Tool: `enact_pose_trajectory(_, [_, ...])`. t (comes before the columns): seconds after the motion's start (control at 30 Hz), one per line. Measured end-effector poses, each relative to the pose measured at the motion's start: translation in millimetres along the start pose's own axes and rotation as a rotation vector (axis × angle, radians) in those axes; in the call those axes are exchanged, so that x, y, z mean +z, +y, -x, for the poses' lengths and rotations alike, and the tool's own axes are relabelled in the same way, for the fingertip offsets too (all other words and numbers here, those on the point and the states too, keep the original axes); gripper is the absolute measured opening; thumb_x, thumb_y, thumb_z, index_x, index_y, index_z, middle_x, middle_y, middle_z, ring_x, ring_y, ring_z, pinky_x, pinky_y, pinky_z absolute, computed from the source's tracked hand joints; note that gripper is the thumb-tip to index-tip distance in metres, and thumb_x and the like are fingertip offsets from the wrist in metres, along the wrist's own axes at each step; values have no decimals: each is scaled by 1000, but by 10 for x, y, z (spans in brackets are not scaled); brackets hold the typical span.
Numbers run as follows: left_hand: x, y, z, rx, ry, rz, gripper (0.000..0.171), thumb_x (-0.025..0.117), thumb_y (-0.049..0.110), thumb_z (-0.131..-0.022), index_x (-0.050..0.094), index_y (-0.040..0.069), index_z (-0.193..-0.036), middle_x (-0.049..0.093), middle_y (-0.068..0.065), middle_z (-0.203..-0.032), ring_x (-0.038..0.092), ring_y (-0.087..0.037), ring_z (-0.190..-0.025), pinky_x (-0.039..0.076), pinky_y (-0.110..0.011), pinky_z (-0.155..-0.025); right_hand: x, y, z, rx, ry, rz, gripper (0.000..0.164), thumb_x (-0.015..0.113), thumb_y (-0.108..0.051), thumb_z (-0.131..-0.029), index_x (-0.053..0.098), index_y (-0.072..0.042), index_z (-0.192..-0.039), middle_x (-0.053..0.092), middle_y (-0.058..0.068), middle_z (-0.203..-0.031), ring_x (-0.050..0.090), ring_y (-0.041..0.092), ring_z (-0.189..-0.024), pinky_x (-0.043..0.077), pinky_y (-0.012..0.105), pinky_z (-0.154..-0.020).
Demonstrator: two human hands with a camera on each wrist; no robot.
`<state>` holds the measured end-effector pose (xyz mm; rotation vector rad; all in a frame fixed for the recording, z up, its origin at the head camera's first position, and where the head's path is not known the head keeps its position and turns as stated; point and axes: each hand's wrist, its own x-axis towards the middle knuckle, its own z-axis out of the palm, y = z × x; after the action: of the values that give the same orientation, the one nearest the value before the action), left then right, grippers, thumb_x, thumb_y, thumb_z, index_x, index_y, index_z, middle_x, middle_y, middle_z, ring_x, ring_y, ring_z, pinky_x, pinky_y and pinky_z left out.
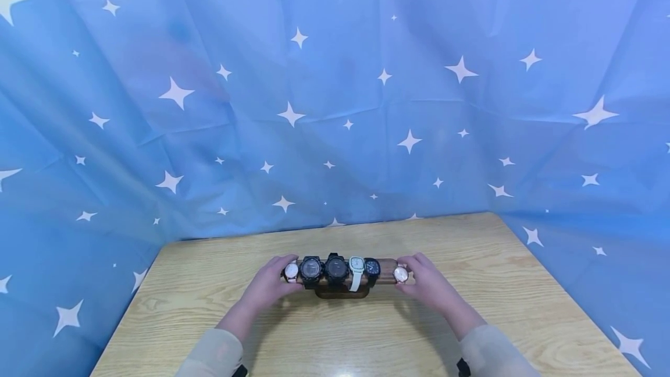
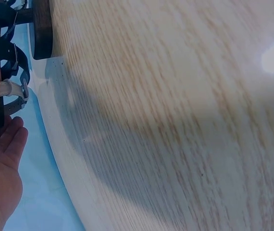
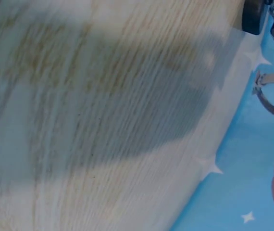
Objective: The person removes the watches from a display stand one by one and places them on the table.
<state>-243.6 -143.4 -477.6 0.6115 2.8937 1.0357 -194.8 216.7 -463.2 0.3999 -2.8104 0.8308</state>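
Note:
A dark wooden watch stand [image 1: 387, 266] with a rounded base [image 1: 342, 294] is at the back middle of the table in the head view. My left hand [image 1: 268, 284] grips its left end, around a white-faced watch [image 1: 291, 270]. Thumb and fingers of my right hand [image 1: 431, 285] hold the other end, beside a light-faced watch [image 1: 401, 274]. Between them sit two bulky black watches, a pale mint watch [image 1: 357, 265] and a square black watch [image 1: 372, 267]. In the right wrist view, a loose strap [image 3: 271, 79] loops round the bar's end; that hand is mostly out of frame.
The light wood-grain table [image 1: 340, 342] spreads in front of the stand. A blue cloth with white stars [image 1: 335, 132] hangs behind the table and along its sides. Shadows of both arms fall on the tabletop.

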Motion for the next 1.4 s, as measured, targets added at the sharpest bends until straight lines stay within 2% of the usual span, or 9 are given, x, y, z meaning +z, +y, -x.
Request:
enact_pose_trajectory(0.33, [14, -2, -7, 5, 8, -15, 74, 78, 36, -74, 47, 12, -136, 55, -6, -123, 54, -27, -112, 44, -45, -95, 47, 90, 72, -45, 89, 3, 40, 82, -12, -68, 62, -1, -101, 52, 0, -90, 52, 15, -83, 51, 32, -73])
enact_pose_trajectory(0.73, [14, -9, 8, 20, 18, -16, 74, 78, 37, -74, 48, 9, -135, 55, -8, -124, 53, -28, -113, 44, -46, -95, 52, 108, 132, -56, 89, -16, 31, 83, -12, -65, 61, -9, -87, 51, -5, -84, 49, 12, -80, 49, 29, -71])
enact_pose_trajectory(0.97, [6, 10, 11, 20, 16, -26, 74, 78, 37, -73, 49, 9, -135, 56, -8, -123, 53, -28, -112, 44, -46, -96, 60, 187, 247, -31, 42, -54, 34, 84, -22, -66, 64, -12, -91, 52, -10, -86, 49, 9, -81, 47, 26, -71])
enact_pose_trajectory(1.17, [1, 25, 11, 24, 19, -23, 73, 79, 35, -73, 49, 9, -134, 56, -8, -122, 54, -28, -111, 44, -45, -95, 71, 232, 360, -9, -8, -95, 36, 82, -30, -67, 64, -17, -96, 54, -13, -91, 51, 13, -85, 47, 28, -73])
enact_pose_trajectory(1.27, [-1, 29, 12, 24, 19, -22, 73, 79, 35, -73, 50, 9, -134, 56, -8, -122, 54, -28, -111, 45, -45, -94, 79, 249, 404, 25, -47, -117, 37, 81, -34, -68, 64, -20, -98, 56, -12, -95, 52, 16, -89, 47, 33, -76])
enact_pose_trajectory(1.4, [0, 26, 15, 19, 18, -20, 72, 79, 34, -73, 50, 9, -134, 56, -8, -121, 54, -28, -111, 45, -45, -94, 81, 261, 451, 63, -78, -153, 40, 80, -36, -68, 64, -21, -102, 59, -7, -103, 53, 24, -96, 47, 46, -81])
